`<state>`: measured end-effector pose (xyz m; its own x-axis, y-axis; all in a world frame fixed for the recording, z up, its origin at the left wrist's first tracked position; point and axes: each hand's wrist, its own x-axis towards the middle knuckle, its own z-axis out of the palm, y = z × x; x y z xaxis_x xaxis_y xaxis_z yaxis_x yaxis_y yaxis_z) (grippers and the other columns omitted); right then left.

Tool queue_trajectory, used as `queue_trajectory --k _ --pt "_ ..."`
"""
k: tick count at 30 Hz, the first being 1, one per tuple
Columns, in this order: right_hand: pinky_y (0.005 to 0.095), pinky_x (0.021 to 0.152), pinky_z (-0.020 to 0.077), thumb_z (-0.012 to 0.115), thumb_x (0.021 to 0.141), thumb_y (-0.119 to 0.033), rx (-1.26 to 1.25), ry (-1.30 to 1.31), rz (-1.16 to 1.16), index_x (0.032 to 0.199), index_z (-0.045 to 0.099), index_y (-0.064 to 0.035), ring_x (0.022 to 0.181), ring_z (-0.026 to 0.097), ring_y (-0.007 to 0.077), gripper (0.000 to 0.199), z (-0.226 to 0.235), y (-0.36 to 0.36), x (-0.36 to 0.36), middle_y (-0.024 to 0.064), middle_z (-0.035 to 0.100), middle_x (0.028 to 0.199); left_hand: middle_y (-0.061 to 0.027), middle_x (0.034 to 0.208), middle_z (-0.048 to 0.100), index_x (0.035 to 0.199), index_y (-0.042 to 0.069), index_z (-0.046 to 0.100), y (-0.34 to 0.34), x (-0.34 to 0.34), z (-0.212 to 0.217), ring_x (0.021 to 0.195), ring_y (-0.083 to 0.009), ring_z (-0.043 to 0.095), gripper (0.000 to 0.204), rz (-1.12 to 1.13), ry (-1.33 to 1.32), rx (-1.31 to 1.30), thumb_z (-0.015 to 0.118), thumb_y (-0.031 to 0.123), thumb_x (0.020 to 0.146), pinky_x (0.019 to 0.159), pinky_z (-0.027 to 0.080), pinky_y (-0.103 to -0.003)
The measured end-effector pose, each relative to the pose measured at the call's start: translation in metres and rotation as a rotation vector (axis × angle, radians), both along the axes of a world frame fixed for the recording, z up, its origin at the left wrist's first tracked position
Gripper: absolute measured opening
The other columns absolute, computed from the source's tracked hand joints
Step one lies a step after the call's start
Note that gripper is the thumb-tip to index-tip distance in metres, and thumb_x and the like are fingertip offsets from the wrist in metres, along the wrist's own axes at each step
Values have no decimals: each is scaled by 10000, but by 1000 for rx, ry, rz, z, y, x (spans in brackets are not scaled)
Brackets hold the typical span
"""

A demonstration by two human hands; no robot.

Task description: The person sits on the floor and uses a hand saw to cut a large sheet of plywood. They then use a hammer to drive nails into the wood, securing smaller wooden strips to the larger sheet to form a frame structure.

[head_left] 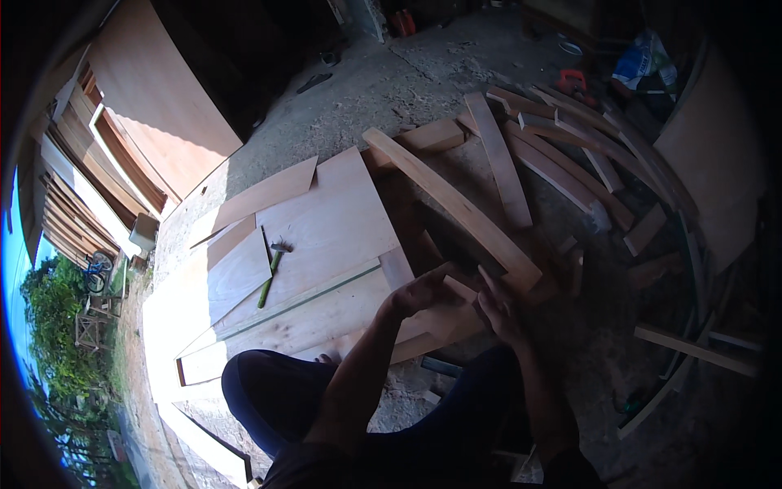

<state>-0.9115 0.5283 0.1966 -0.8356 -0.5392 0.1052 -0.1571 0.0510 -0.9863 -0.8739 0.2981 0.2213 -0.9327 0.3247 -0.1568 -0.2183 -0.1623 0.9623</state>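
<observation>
My left hand [423, 292] is over the near right end of a wooden frame, its fingers curled toward a pale wood piece [463, 288]. Whatever lies inside those fingers is too dark to make out. Close beside it on the right, my right hand [500, 311] has its fingers extended upward and apart, with no held thing visible. Just beyond both hands, a long wooden beam [464, 213] slants across the dark gap in the frame. A hammer [271, 275] with a green handle rests on the pale plywood sheet [338, 204] to the left.
Loose wooden boards [498, 159] lie heaped at the right. A red tool [573, 81] and a blue-and-white bag [643, 61] stand at the far right. A large wood panel [155, 81] leans at the left. My bent knee [273, 391] is against the near side of the work.
</observation>
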Motion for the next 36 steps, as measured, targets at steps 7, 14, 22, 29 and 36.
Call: queue_trajectory --k 7,14,22,29,36 --pt "364 972 465 636 925 -147 252 98 196 1412 480 -12 1155 606 274 529 -1 5 50 194 616 1242 -164 1219 568 1384 54 389 24 41 -25 1083 -283 594 836 -159 36 -720 872 294 745 917 499 -389" --pt "402 893 527 670 951 -360 -4 -659 -231 1333 470 -117 1155 575 216 495 10 -51 135 86 555 1263 -214 1217 610 1379 53 432 -40 164 -47 1059 -339 614 712 969 62 -1109 763 403 854 889 525 -414" --pt "345 715 589 700 921 -448 167 -770 -223 1400 392 -86 993 650 236 675 -25 -183 207 110 569 1200 -63 1090 636 1234 33 546 -100 233 -47 926 -158 622 320 995 -215 359 595 250 1004 762 524 -329" --pt "426 651 500 735 893 -397 332 -2 169 828 577 27 724 631 295 457 -96 -229 211 163 605 788 -31 938 641 1180 30 587 -188 264 -136 799 -119 614 215 938 -306 420 552 168 1019 684 508 -275" --pt "505 732 493 659 923 -401 513 655 39 842 616 -31 798 611 420 381 -117 -260 197 213 624 855 -61 1020 693 1229 16 617 -204 239 -156 851 -166 664 269 837 -289 315 575 163 1008 746 546 -290"
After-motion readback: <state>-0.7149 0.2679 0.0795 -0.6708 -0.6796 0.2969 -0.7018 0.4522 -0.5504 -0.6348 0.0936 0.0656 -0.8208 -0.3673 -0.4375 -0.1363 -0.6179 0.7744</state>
